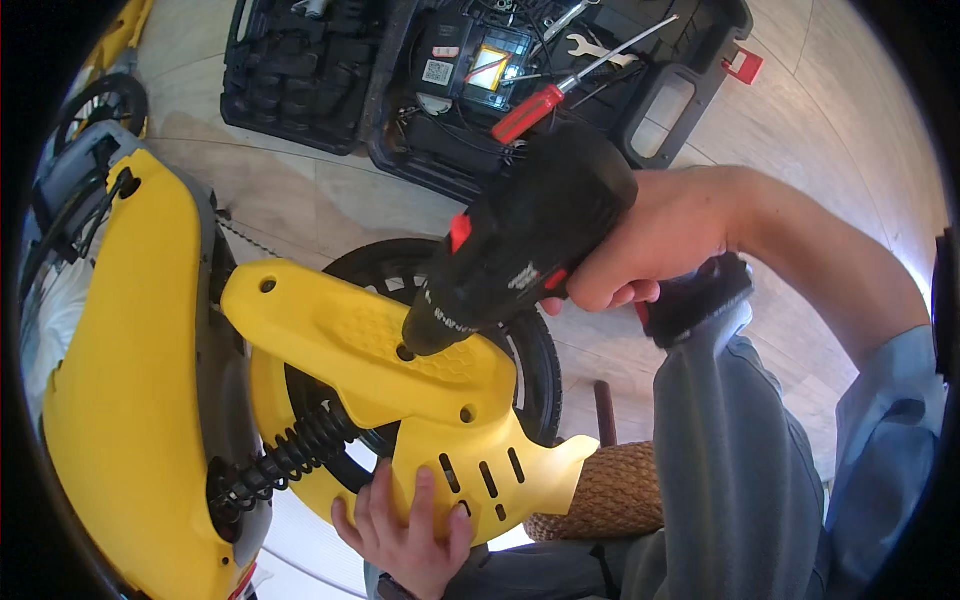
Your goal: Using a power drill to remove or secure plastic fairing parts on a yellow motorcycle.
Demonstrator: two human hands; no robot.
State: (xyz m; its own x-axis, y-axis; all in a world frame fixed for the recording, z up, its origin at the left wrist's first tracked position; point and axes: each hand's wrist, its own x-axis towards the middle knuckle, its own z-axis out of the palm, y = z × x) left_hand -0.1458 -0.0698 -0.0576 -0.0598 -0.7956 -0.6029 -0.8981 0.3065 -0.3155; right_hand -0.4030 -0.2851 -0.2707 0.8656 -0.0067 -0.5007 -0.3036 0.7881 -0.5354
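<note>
My right hand [650, 245] is wrapped round the grip of a black cordless drill [530, 230] with red details. Its nose points down at a hole in a yellow plastic cover [370, 340]; the bit is hidden, so I cannot tell how deep it sits. The cover lies over a black-rimmed wheel [535, 350] beside a yellow body panel [120, 330]. My left hand [410, 530] rests on the cover's lower part, fingers spread near its slots. A black coil spring [295, 450] runs between the body panel and the wheel area.
Beyond the wheel, an open black tool case [400, 150] lies on the wood-look floor [300, 195]. A red-handled screwdriver [530, 113] and a wrench [600, 50] lie in it. A woven brown stool seat [605, 490] is near my leg. Another wheel [110, 105] shows at far left.
</note>
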